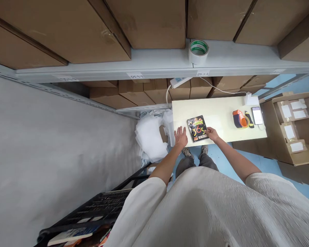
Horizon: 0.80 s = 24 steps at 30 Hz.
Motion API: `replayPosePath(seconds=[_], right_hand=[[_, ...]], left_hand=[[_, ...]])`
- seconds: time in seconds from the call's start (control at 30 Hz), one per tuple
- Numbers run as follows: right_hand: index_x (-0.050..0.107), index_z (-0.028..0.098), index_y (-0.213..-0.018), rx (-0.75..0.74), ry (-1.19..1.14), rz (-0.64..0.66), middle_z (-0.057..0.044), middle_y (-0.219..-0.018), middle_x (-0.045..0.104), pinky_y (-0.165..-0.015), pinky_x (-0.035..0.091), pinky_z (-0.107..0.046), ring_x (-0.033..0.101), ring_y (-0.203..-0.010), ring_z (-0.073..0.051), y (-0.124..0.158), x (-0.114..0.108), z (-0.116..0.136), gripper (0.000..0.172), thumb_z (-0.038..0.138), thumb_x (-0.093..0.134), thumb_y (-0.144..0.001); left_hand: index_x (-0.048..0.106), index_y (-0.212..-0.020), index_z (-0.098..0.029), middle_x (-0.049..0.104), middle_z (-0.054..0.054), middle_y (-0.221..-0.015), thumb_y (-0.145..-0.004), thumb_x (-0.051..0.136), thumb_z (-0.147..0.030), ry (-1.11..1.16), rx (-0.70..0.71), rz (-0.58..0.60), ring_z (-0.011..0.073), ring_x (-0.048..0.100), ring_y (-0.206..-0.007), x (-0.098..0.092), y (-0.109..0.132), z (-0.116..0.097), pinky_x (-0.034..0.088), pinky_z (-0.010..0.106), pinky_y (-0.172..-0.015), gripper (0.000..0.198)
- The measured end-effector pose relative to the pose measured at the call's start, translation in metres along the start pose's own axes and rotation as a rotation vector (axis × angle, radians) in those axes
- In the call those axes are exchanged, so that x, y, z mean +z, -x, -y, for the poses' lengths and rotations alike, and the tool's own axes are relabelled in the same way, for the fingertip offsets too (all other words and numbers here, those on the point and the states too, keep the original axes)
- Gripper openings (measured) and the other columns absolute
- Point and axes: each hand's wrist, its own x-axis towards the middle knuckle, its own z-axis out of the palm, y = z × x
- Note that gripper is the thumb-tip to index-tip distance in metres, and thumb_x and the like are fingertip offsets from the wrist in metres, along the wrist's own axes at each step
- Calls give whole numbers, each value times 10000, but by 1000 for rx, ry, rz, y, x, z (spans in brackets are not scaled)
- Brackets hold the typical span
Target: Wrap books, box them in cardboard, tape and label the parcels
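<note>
A: Where are the 2 hands?

B: The left hand (181, 136) lies flat with fingers spread on the pale rectangular table (218, 106), just beside the dark glossy book with "365" on its cover (197, 128). The right hand (211, 133) grips the book's right edge.

A: What else, big to small?

B: Brown cardboard boxes (154, 20) on a grey metal shelf (157, 61), then a white tape roll with a green core (198, 50), an orange tape dispenser (240, 119), and a white phone (257, 115).

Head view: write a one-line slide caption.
Right hand touches a book on a table; left hand flat beside it.
</note>
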Motion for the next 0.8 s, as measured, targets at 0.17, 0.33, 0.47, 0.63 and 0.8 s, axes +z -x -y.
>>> replayPosePath(seconds=[0.17, 0.33, 0.47, 0.63, 0.8], right_hand=[[650, 232, -926, 22, 94, -41, 31, -665, 582, -659, 488, -309, 580, -691, -195, -1, 7, -18, 348, 564, 703, -834], [720, 222, -1009, -15, 370, -108, -64, -896, 754, -787, 516, -321, 684, -875, -244, 1, 9, -23, 224, 409, 634, -919], [748, 205, -1151, -37, 478, -89, -120, -1147, 790, -926, 531, -334, 717, -1052, -265, 2, 3, -22, 284, 276, 548, -963], [679, 168, -1323, 33, 505, -214, -173, -1344, 700, -1053, 517, -401, 669, -1201, -299, -2, -30, -23, 400, 289, 547, -964], [617, 191, -1359, 249, 563, -375, -215, -1431, 580, -1116, 464, -513, 566, -1336, -380, -16, -68, -24, 484, 382, 674, -918]], left_hand=[[270, -1748, -184, 446, 173, -1733, -1081, 402, -337, 120, 23, -22, 331, 386, -1618, 3, 10, -17, 323, 521, -1324, 696], [250, -1752, -208, 372, 185, -1766, -998, 608, -521, 86, 13, 65, 385, 292, -1656, 8, 19, -35, 306, 548, -1323, 892], [197, -1767, -271, 255, 169, -1823, -914, 737, -510, 9, -8, 141, 403, 189, -1696, 7, 19, -42, 238, 601, -1342, 1037], [171, -1772, -266, 198, 174, -1843, -925, 724, -461, -27, -25, 180, 412, 154, -1709, 5, 16, -46, 214, 600, -1353, 1031], [164, -1773, -271, 214, 195, -1836, -942, 709, -426, -45, -25, 173, 431, 168, -1705, 5, 14, -50, 213, 622, -1349, 1006]])
